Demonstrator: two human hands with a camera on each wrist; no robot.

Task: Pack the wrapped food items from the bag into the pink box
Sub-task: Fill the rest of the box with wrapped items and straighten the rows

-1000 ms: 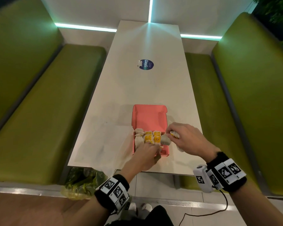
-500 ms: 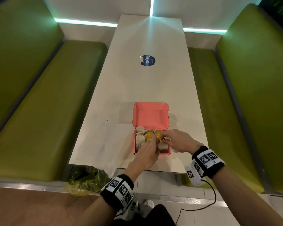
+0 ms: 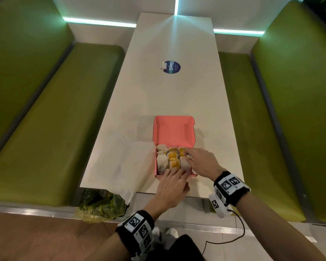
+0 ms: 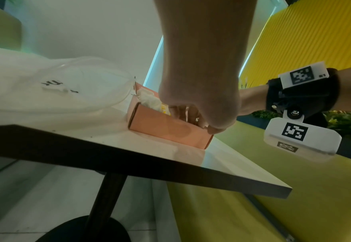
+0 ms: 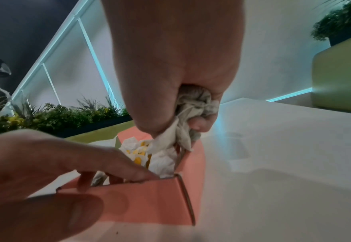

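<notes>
The pink box (image 3: 174, 135) sits low in the centre of the head view, near the table (image 3: 169, 95) front edge, bare tabletop running up the frame beyond its raised lid. Wrapped food items (image 3: 172, 159) fill it in rows running up the frame. The right hand (image 3: 199, 161) clenches a crumpled wrapped item (image 5: 193, 104) over the box's right side; the left hand (image 3: 172, 187) grips the near wall, fingers inside, thumb outside.
</notes>
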